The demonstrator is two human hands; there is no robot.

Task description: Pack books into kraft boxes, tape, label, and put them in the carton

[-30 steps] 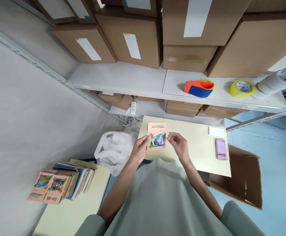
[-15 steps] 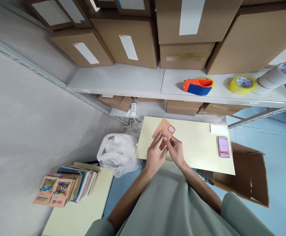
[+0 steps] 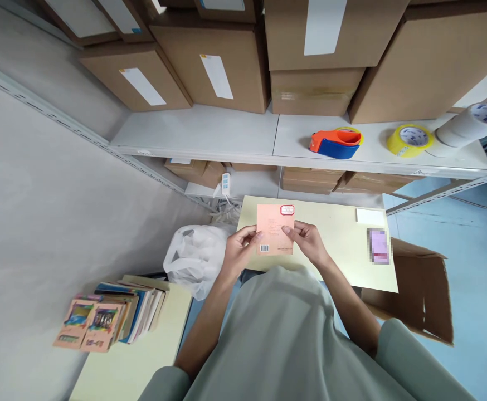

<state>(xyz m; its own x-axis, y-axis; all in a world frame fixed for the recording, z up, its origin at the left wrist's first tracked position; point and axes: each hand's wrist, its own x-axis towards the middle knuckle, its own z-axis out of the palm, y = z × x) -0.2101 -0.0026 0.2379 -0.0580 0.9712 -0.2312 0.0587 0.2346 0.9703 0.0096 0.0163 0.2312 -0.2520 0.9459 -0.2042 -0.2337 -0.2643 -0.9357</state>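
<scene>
I hold a thin salmon-pink booklet over the near edge of a pale yellow table. Its back cover faces me, with a barcode at the lower left and a small red-bordered sticker at the top right. My left hand pinches the booklet's left edge. My right hand grips its right edge, thumb on the cover. Both hands are closed on it.
A stack of similar booklets lies on a second yellow table at the lower left. A white plastic bag sits left of me, an open cardboard box right. A phone and white card lie on the table. Tape dispenser and tape rolls rest on the shelf under boxes.
The booklet showed its coloured front cover a second ago, was turned over between my hands, and now shows its back cover squarely. My right hand has taken hold of it.
</scene>
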